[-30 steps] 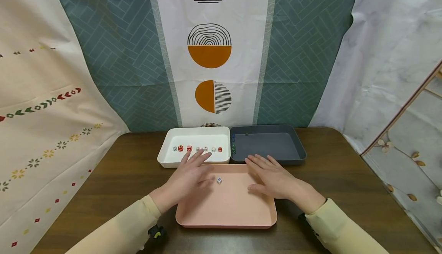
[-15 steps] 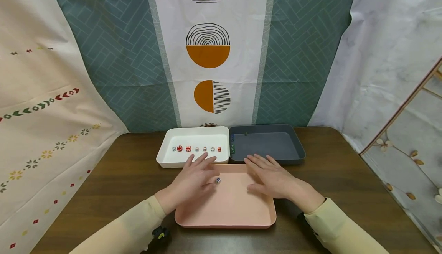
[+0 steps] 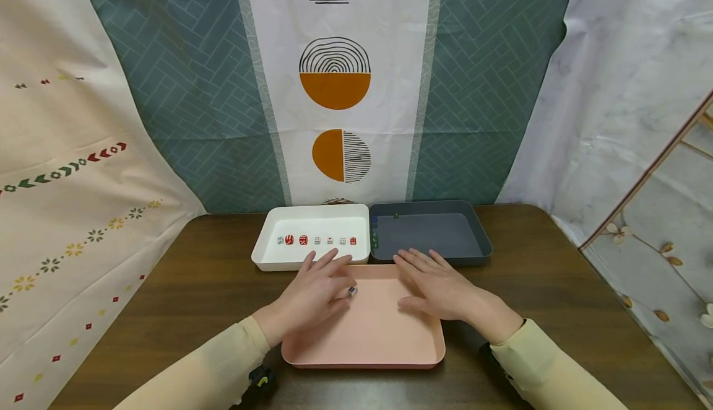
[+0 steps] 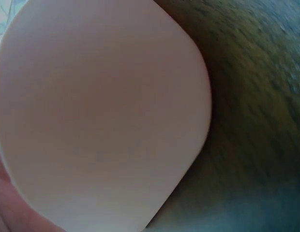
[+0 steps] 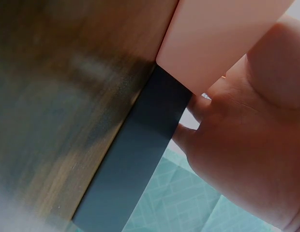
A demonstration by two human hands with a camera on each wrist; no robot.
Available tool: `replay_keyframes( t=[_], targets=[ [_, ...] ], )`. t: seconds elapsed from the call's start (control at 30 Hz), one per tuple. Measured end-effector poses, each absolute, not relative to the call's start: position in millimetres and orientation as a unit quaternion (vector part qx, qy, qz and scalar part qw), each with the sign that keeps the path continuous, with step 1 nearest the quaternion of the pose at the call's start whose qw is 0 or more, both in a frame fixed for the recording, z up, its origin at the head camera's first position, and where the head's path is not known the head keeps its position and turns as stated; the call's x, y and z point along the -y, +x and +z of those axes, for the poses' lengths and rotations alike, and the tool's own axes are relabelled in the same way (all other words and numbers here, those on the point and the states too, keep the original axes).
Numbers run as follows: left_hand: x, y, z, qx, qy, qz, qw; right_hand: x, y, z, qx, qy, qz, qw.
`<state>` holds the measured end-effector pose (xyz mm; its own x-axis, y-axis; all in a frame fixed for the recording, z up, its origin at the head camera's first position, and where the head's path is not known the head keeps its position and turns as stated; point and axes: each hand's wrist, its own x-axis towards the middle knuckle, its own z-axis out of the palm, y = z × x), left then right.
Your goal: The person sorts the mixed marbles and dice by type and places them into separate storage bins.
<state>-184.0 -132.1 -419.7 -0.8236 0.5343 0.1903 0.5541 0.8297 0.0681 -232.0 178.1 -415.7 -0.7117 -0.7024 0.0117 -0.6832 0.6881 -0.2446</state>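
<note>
A small white die (image 3: 353,291) with dark pips lies toward the far side of the pink tray (image 3: 384,335). My left hand (image 3: 309,292) pinches it between thumb and index finger, the other fingers spread toward the white tray (image 3: 312,215). My right hand (image 3: 440,286) rests over the pink tray's right edge, fingers extended, holding nothing. In the left wrist view the pink tray (image 4: 106,111) fills much of the picture and the die is out of sight. The right wrist view shows the right palm (image 5: 247,145) beside the tray's corner.
Several red and clear or white dice (image 3: 303,240) stand in a row in the white tray. The dark grey tray (image 3: 434,236) at back right holds several small green and blue dice (image 3: 375,239) along its left side. A wooden table (image 3: 211,298) bears all trays; patterned cloths hang behind.
My left hand has moved slightly right and its index finger has come over to the die, which has shifted a little. My right hand has stayed in place.
</note>
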Motion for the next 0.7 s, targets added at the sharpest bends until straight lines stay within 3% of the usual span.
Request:
replay_keyframes(
  t=[0.7],
  targets=[
    [132.5, -184.8, -421.6, 0.951, -0.287, -0.066, 0.089, -178.3, -232.9, -415.6, -0.919, -0.376, -0.114, 0.046]
  ],
)
